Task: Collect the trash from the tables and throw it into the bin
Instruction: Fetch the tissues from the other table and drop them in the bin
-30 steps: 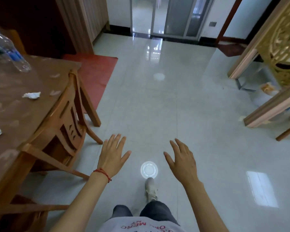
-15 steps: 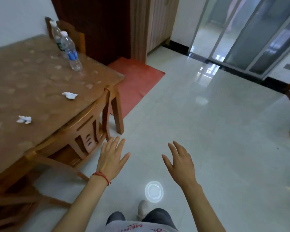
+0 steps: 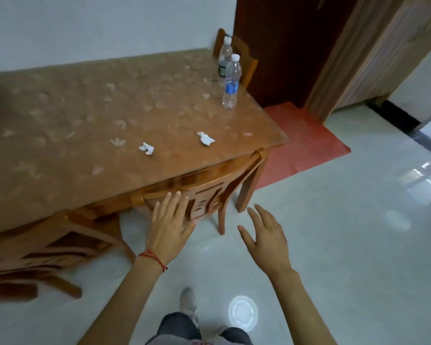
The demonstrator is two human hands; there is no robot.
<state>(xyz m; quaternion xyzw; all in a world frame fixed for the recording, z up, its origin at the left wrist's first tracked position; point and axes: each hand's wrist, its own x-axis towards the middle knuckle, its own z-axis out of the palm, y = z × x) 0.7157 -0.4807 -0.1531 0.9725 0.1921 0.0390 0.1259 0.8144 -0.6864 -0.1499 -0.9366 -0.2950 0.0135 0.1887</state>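
Looking down from the head camera, both hands are spread and empty: the left hand point(image 3: 168, 229) hovers over the back of a wooden chair point(image 3: 204, 192), the right hand point(image 3: 266, 239) beside it over pale floor. Two crumpled white paper scraps point(image 3: 146, 148) point(image 3: 206, 139) lie up and ahead on the brown patterned tabletop point(image 3: 85, 115), near its front edge (no bin shows). The left hand is nearer, probably reaching first.
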